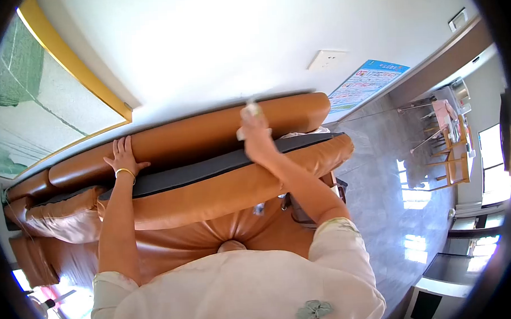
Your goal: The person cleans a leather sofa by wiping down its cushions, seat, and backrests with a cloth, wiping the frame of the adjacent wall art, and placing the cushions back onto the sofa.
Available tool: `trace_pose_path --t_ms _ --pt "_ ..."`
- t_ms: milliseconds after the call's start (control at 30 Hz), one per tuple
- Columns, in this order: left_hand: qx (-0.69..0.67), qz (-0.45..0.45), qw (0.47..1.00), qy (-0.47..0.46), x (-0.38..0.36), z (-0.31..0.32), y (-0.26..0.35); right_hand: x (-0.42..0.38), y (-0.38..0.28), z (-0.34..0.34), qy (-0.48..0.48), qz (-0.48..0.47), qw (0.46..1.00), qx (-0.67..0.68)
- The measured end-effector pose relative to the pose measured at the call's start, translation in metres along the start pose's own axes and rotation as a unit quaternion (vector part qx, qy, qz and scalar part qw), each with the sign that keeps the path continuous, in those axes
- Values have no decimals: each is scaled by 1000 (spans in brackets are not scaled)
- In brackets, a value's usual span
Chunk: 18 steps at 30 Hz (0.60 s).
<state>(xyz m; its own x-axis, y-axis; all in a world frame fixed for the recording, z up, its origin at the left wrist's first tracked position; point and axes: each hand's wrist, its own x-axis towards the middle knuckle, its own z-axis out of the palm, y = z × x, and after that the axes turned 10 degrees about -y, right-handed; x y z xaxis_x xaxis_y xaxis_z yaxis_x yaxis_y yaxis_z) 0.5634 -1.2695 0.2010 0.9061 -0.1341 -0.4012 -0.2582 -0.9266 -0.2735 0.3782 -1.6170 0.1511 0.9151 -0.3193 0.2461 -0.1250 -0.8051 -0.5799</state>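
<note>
My left hand (124, 156) lies on the brown leather sofa backrest (180, 135), its fingers spread and a yellow bracelet at the wrist. Farther along the same backrest, my right hand (259, 143) is blurred by motion. It grips a crumpled white cloth (252, 108), whose edges show around the fingers against the leather. A brown back cushion (211, 198) with a dark grey rear side leans forward from the backrest, below both hands. My right forearm crosses over its end.
Behind the sofa rises a white wall with a yellow-framed picture (81, 76), a socket plate (327, 59) and a blue printed poster (366, 81). Grey shiny floor (375, 160) extends to the right, with wooden chairs (456, 162) beyond. A dark bag (299, 213) rests on the seat.
</note>
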Motion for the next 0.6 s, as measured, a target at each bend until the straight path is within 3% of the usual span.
trace_pose_path --t_ms 67,100,133,167,233,300,367,433,467,533,567,600 --pt "20 -3 1000 -3 -1 -2 0 -1 -21 -7 -80 -12 986 -143" --pt "30 -3 1000 -3 -1 -3 0 10 -6 -7 -66 33 995 -60" --pt "37 1 999 0 -1 -4 1 18 38 1 35 99 991 77" --pt "45 4 999 3 -1 -3 1 16 69 -11 101 161 976 108" --pt "58 11 998 4 3 -4 0 4 134 -49 222 275 933 64" --pt "70 19 997 -4 6 -3 -1 5 180 -85 227 382 896 -13" --pt "72 32 997 3 8 1 -7 20 167 -87 12 459 872 -169" --pt "74 44 996 7 15 2 -6 38 126 -52 -283 423 790 -341" --pt "72 53 996 14 16 4 -8 38 95 -23 -358 387 759 -384" --pt "70 57 996 13 17 1 -6 28 25 34 -336 357 781 -387" --pt "71 58 996 10 15 1 -8 25 -2 64 -426 282 745 -429" --pt "74 61 995 7 14 2 -10 23 -54 67 -422 254 786 -375"
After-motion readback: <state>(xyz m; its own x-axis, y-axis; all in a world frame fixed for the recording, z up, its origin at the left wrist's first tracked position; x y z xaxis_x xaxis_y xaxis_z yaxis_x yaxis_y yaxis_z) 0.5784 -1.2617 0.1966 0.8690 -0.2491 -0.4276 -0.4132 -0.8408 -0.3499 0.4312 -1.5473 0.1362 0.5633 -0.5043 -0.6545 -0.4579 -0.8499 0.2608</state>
